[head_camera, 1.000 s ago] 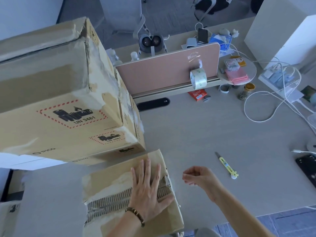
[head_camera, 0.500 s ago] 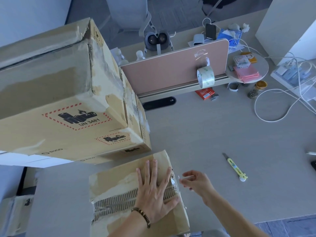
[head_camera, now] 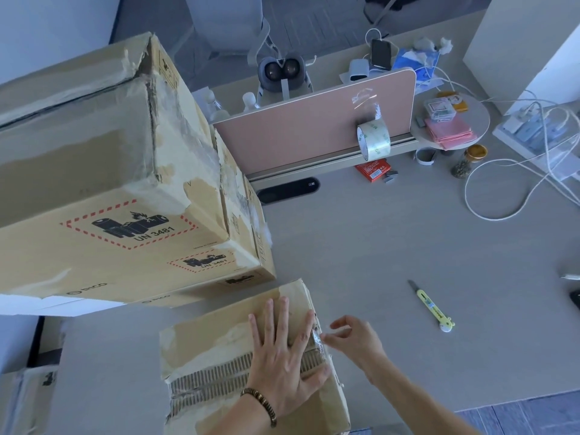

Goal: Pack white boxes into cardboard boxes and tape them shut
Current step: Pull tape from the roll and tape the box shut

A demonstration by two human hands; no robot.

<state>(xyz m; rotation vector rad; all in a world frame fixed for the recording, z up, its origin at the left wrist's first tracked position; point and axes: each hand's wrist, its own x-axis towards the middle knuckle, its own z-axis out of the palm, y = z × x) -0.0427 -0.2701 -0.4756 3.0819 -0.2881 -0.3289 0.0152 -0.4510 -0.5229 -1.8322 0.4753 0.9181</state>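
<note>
Cardboard box (head_camera: 219, 368) at near desk (head_camera: 392, 246) edge: keep left hand (head_camera: 282, 365) flat, fingers spread, pressing the lid; right hand (head_camera: 354, 340) pinches clear tape end (head_camera: 316, 335) at right edge. Peel slowly, low.

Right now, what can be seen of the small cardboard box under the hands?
The small box is worn brown cardboard, its top skin torn away in a band that bares the corrugation. It lies closed at the desk's near edge, below the big stacked boxes. The left hand presses flat on top; the right hand pinches clear tape at its right edge.
</note>
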